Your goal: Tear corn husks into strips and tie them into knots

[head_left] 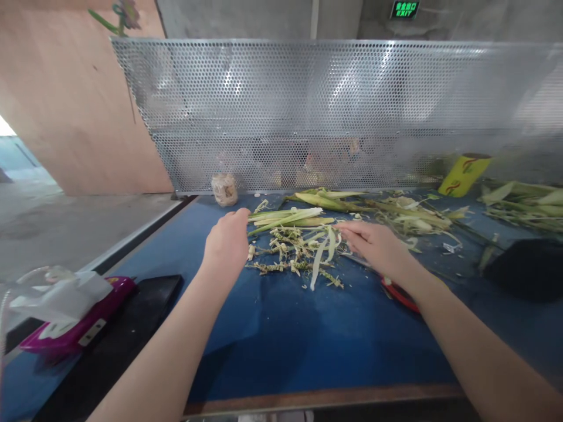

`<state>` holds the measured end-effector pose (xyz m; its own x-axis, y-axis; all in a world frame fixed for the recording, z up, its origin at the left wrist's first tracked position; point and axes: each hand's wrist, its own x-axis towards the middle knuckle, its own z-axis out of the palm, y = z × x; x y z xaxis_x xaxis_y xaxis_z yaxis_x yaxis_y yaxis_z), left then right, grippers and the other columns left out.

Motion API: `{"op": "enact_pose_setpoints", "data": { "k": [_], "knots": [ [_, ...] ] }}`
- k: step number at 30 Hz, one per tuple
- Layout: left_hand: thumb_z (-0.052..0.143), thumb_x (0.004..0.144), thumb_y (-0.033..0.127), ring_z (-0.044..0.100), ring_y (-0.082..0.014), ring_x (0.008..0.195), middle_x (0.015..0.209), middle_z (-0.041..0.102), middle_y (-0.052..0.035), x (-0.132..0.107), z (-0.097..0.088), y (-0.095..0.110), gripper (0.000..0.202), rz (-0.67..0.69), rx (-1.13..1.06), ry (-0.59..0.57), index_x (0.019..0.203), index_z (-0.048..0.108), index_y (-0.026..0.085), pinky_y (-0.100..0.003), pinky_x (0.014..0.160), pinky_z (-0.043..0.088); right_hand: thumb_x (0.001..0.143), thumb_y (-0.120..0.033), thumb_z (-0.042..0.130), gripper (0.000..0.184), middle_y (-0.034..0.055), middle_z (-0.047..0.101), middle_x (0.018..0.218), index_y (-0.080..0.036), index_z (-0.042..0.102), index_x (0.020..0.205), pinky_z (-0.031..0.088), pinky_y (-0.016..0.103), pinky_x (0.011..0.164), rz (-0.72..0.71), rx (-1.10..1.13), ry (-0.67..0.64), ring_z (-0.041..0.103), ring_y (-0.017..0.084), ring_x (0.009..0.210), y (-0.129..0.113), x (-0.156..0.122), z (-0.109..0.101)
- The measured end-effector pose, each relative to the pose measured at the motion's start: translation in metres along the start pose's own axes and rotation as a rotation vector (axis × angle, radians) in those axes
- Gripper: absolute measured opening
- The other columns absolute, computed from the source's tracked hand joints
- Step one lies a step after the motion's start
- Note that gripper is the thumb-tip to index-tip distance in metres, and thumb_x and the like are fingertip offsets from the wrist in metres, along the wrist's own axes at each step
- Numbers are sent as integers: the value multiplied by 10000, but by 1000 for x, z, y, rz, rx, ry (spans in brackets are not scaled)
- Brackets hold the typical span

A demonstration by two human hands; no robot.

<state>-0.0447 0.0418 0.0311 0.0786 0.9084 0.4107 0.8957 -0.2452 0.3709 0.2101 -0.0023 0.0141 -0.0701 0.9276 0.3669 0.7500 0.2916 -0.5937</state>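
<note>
My left hand (229,237) is closed at the left ends of a small bundle of pale green stalks (290,218), its fingertips mostly hidden behind the back of the hand. To the right, my right hand (372,243) has its thumb and fingers pinched together at a thin, pale leaf strip (323,255) that hangs down toward the table. Between and below both hands lies a loose pile of curly, knobbly plant trimmings (290,249). Red-handled scissors (402,296) lie partly under my right forearm, blades pointing toward the trimmings.
Behind stands a perforated metal screen (281,94) along the blue table (281,334). Leafy green stalks (329,200), more plant scraps (409,214), a clear jar (224,189) and a yellow roll (464,176) lie nearby. A magenta power strip (83,319) sits left; a dark object (525,269) right.
</note>
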Motion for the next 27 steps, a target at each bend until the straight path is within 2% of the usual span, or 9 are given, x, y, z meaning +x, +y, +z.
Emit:
{"op": "enact_pose_setpoints", "data": {
  "k": [2,5,9,13,16,19,22,24,27],
  "knots": [
    [388,722,61,637,-177,715,970,645,-103,4,-1,-5,407,-49,-86,-12,1093,531,145,-323,709,482,824,-296,436,294,41,630,658,-182,662,974,409,286,576,36,-21,104,555,172,581,4,3,-5],
    [384,744,96,641,-143,611,870,676,-74,6,0,-5,371,-53,-182,-66,1085,528,129,-267,599,503,827,-304,428,290,27,592,573,-175,661,941,404,291,555,86,-18,185,540,172,532,9,7,-9],
    [400,795,194,661,-157,676,847,695,-69,1,9,8,303,26,-300,-141,1046,561,136,-270,629,519,858,-348,383,324,-23,484,462,-164,643,914,397,279,572,9,29,87,493,149,485,10,8,-3],
    [427,822,347,607,-189,976,1083,648,-81,-10,28,26,392,186,-391,-146,1171,496,181,-332,845,467,873,-311,367,314,-14,523,512,-161,642,854,392,272,624,-79,58,7,493,133,517,2,6,6],
    [467,802,370,595,-194,992,1115,632,-89,-18,37,37,495,246,-569,-245,1255,412,177,-322,803,478,880,-303,362,309,2,576,588,-174,627,975,394,257,597,-157,133,-84,510,131,542,-3,4,11],
    [441,812,304,629,-187,812,886,700,-40,-23,38,44,296,296,-519,-286,1049,588,204,-299,745,470,885,-308,361,309,19,603,681,-186,607,1027,397,244,560,-194,201,-123,497,119,545,-4,4,17],
    [410,813,254,624,-173,714,757,699,-3,-26,37,46,237,334,-479,-266,839,643,222,-266,681,458,868,-378,420,328,37,618,779,-185,551,1099,430,236,586,-167,270,-185,546,130,645,-8,3,25],
    [405,806,240,615,-175,658,708,687,-3,-28,38,46,233,338,-397,-249,780,636,221,-257,613,454,848,-366,478,323,33,628,820,-208,536,1124,437,232,575,-208,189,-193,548,130,651,-12,0,26],
    [390,830,278,632,-195,726,790,702,-20,-29,40,44,250,374,-318,-221,851,633,226,-277,658,470,878,-269,448,236,51,634,933,-225,581,1068,455,255,687,-371,-187,-27,574,153,807,-14,-10,13]
  ]
}}
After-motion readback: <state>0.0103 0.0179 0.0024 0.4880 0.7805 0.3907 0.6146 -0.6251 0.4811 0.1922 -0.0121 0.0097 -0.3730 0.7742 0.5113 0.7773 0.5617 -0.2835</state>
